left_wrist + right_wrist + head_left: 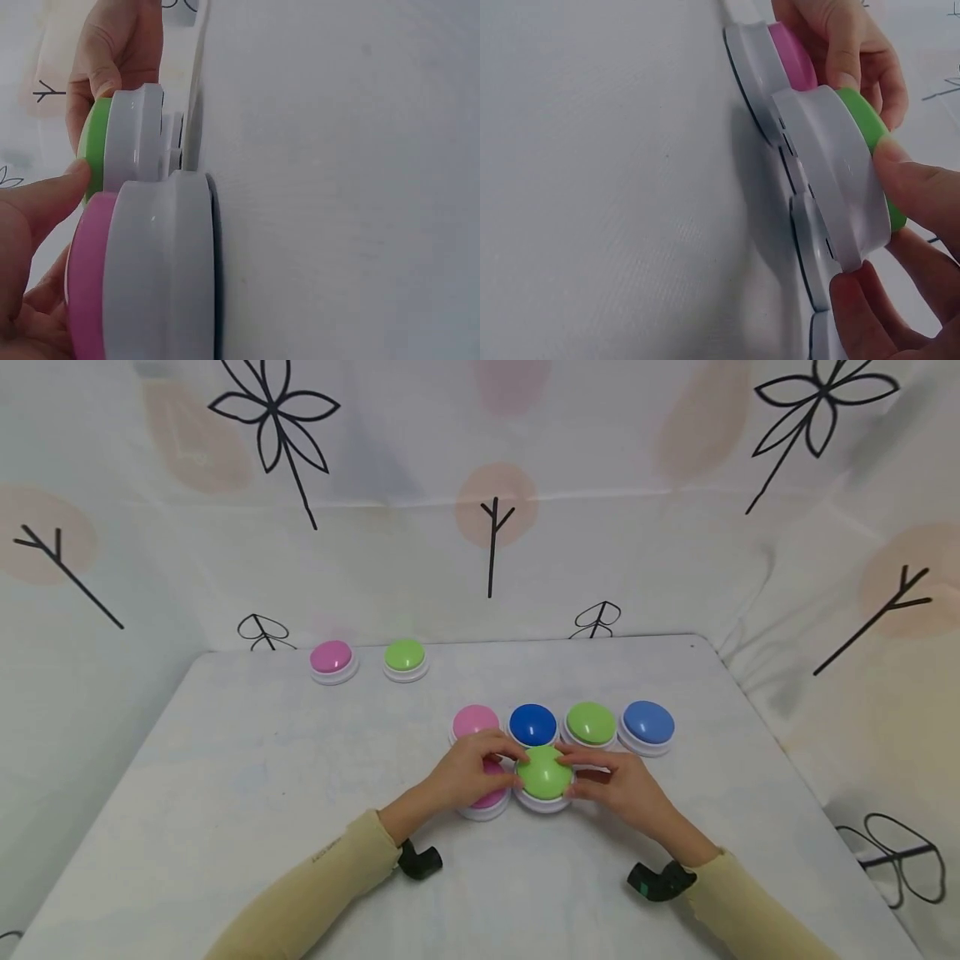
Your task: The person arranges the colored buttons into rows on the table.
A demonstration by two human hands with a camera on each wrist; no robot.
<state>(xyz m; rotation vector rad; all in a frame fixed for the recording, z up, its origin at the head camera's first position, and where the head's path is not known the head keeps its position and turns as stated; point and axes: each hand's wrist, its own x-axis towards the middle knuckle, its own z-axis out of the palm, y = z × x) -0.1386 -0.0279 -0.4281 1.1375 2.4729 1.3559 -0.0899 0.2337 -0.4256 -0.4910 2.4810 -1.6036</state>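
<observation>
A round push button with a green dome and white base (544, 773) is held between both hands, close over the table; in the right wrist view its base is tilted and raised off the surface. My left hand (468, 770) grips its left edge with thumb and fingertips, reaching across a magenta button (489, 799) that sits beside it. From the other side my right hand (626, 787) grips the right edge, its thumb (907, 176) on the green dome and a fingertip under the white base. The magenta button is partly hidden by the left hand.
Right behind the hands stands a row of buttons: pink (476, 722), dark blue (532, 725), green (592, 723) and lighter blue (647, 722). Near the far edge of the white table (225, 827) sit another magenta button (331, 657) and a green one (405, 655). Patterned cloth surrounds the table.
</observation>
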